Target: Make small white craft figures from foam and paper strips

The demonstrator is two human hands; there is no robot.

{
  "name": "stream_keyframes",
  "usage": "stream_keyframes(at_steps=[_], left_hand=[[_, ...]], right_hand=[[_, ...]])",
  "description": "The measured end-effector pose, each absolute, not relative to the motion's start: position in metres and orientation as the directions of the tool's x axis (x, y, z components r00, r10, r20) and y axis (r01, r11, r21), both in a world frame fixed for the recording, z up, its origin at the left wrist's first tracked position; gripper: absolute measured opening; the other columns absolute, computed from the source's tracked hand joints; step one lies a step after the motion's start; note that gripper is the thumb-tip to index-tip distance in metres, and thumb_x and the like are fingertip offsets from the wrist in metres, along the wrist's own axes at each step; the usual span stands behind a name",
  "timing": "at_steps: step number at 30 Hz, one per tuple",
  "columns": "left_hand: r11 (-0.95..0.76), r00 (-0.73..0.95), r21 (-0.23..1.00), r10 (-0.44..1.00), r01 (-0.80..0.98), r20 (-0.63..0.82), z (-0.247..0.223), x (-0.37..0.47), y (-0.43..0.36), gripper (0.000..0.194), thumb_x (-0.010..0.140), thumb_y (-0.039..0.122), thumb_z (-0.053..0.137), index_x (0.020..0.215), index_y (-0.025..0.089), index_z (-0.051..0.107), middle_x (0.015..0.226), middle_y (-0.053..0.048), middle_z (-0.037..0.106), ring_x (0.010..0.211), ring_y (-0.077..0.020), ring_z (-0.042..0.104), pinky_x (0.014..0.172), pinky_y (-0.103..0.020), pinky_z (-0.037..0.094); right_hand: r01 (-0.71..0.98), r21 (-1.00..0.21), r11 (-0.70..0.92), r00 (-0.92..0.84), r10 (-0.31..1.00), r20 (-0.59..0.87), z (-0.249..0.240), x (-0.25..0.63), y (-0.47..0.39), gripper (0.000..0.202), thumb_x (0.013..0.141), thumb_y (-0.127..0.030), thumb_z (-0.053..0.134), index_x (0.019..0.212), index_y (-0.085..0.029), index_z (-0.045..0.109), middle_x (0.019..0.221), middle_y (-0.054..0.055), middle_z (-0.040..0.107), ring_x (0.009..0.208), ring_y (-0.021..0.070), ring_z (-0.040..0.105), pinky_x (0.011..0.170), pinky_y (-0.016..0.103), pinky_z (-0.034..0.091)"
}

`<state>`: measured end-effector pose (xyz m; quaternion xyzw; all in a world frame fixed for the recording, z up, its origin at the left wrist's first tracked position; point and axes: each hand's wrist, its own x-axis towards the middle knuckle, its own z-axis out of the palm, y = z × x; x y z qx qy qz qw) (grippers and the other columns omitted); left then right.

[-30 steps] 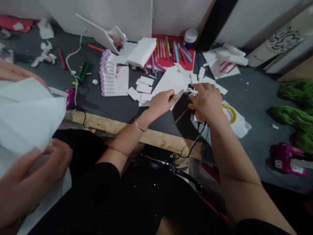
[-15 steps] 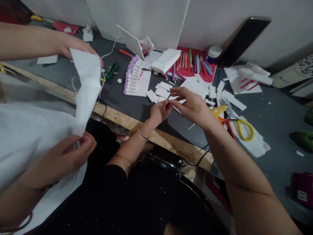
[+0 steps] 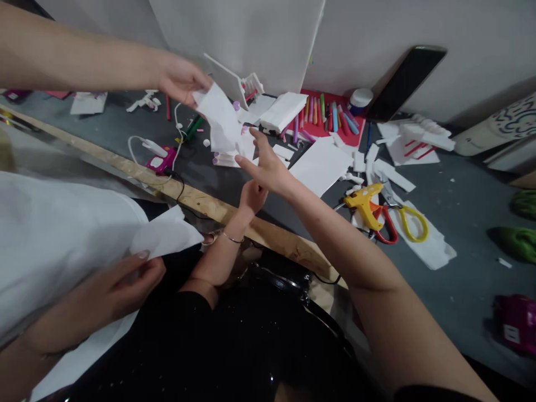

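The white sheet (image 3: 221, 117) is up in the air above the tabletop (image 3: 469, 206), held out by a co-worker's upper hand (image 3: 184, 78), which pinches its top edge. The person's right hand (image 3: 270, 170) reaches to its lower end with thumb and forefinger spread wide; whether the thumb touches the sheet cannot be told, but the fingers are not closed on it. So the sheet looks, as a judgement, only part of the way between the 2 people: the reach is made, the grip is not. The left hand (image 3: 252, 198) hangs just below, fingers curled narrow, and whether anything is inside them is hidden. The co-worker's lower hand (image 3: 134, 279) holds a 2nd white piece (image 3: 167, 231). Of the finished-looking work, a small white model (image 3: 425, 139) with red sticks stands at the back right. Other material appears unassembled: a flat white card (image 3: 320, 164) lies near the right forearm, and white strips (image 3: 396, 174) lie loose beyond it. The yellow glue gun (image 3: 364, 204) and the scissors (image 3: 392, 201) lie side by side, in nobody's hand.
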<state>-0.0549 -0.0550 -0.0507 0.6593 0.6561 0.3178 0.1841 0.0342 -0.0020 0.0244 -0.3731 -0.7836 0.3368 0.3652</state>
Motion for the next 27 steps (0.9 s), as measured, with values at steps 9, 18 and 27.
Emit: stream_keyframes(at_steps=[9,18,27], left_hand=[[-0.117,-0.467,0.689,0.654,0.715,0.596,-0.035,-0.082,-0.068,0.064,0.094,0.073,0.056,0.129,0.021,0.042,0.131,-0.019,0.060,0.124,-0.0245,0.062,0.101,-0.038,0.054],[-0.072,-0.242,0.997,0.968,-0.035,0.061,-0.025,-0.064,-0.018,0.066,0.067,0.062,0.092,0.109,0.021,0.063,0.085,0.001,0.062,0.088,-0.0163,0.067,0.082,-0.027,0.054],[-0.056,-0.097,0.960,0.995,-0.273,0.030,-0.023,-0.006,-0.011,0.059,0.060,0.063,0.094,0.081,0.022,0.057,0.075,0.003,0.064,0.067,-0.0099,0.059,0.061,-0.020,0.046]], right_hand=[[0.372,-0.804,0.463,-0.336,0.875,0.349,0.010,0.039,0.032,0.062,0.093,-0.037,0.067,0.151,-0.030,0.044,0.141,0.009,0.066,0.121,0.0249,0.068,0.096,0.042,0.062],[0.043,-0.996,0.075,-0.218,0.974,0.064,0.008,0.157,0.007,0.040,0.085,-0.055,0.071,0.112,-0.026,0.065,0.098,0.002,0.073,0.091,0.0200,0.068,0.083,0.037,0.059],[-0.104,-0.970,-0.219,-0.110,0.972,-0.207,-0.004,0.224,-0.044,0.051,0.060,-0.059,0.092,0.086,-0.024,0.066,0.074,-0.003,0.065,0.069,0.0131,0.062,0.065,0.031,0.060]])
